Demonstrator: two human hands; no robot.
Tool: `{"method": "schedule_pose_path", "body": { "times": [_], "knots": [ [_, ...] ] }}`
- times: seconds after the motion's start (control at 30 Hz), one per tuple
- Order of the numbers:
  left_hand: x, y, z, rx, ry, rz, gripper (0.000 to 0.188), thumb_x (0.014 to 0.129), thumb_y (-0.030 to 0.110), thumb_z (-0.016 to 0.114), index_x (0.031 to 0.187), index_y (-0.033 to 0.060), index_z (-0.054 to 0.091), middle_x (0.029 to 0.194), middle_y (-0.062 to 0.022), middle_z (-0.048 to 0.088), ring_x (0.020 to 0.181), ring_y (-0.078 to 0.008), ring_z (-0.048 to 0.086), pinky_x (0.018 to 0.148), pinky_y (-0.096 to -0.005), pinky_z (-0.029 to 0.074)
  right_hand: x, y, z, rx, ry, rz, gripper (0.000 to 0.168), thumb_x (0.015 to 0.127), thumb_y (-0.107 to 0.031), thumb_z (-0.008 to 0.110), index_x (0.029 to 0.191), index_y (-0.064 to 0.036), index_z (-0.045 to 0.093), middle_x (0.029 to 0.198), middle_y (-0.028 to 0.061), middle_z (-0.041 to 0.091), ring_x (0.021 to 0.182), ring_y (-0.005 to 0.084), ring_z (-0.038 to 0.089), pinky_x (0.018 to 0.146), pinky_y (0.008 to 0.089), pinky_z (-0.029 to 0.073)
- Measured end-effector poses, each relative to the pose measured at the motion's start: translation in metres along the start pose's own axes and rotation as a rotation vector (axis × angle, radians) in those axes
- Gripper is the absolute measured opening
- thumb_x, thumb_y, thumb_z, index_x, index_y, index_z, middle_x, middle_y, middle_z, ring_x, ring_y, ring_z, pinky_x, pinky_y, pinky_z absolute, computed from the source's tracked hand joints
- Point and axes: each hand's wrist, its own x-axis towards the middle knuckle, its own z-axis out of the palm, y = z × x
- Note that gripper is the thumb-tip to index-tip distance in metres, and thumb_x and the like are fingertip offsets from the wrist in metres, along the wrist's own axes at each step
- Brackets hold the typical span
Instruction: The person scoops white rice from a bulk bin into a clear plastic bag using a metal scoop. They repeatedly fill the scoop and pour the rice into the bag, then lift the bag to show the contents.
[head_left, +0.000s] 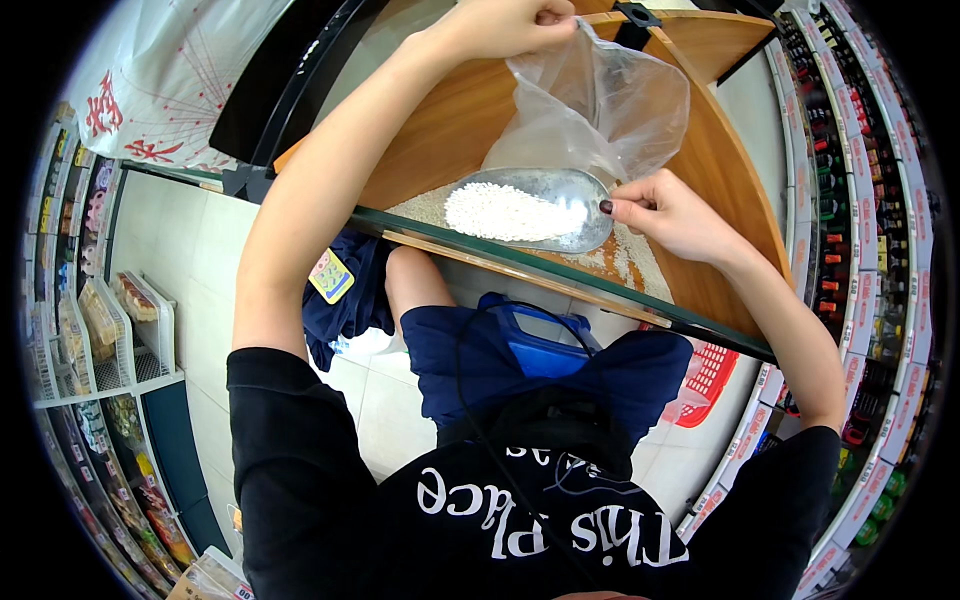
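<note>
My left hand (517, 26), at the top of the view, pinches the edge of a clear plastic bag (637, 105). The bag hangs down loosely inside a wooden grain bin (442, 112). My right hand (671, 217) grips the right end of a metal scoop (598, 238) between thumb and fingers. White rice-like grains (495, 212) are heaped in the scoop. It is just behind the bin's dark glass front edge (525, 259), below the bag. Loose grains (637, 259) cover part of the bin floor under and around the scoop.
A blue plastic stool (551, 360) and a red basket (705, 382) are below the bin. Bottle shelves (862, 225) curve along the right; packaged goods (105, 322) fill racks on the left. A printed white sack (165, 90) stands at upper left.
</note>
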Motion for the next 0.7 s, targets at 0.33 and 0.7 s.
{"method": "schedule_pose_path", "body": {
  "times": [0.33, 0.7],
  "knots": [
    [-0.001, 0.003, -0.001, 0.010, -0.043, -0.035, 0.028, 0.085, 0.018, 0.060, 0.065, -0.0004, 0.057, 0.056, -0.0176, 0.052, 0.050, -0.0297, 0.055, 0.053, -0.0386, 0.043, -0.025, -0.027, -0.054, -0.035, 0.259, -0.182, 0.041, 0.095, -0.029, 0.059, 0.066, -0.001, 0.055, 0.058, -0.0061, 0.037, 0.054, 0.0039, 0.028, 0.048, 0.0252, 0.021],
    [-0.004, -0.011, 0.003, 0.080, -0.057, 0.000, 0.027, 0.090, 0.014, 0.058, 0.069, -0.0005, 0.062, 0.054, -0.0037, 0.051, 0.047, -0.0105, 0.046, 0.050, -0.0238, 0.040, -0.043, -0.020, -0.095, -0.630, 0.708, -0.132, 0.029, 0.089, -0.019, 0.057, 0.073, 0.004, 0.064, 0.052, 0.0055, 0.052, 0.047, 0.0113, 0.047, 0.048, 0.0288, 0.037]
  ]
}}
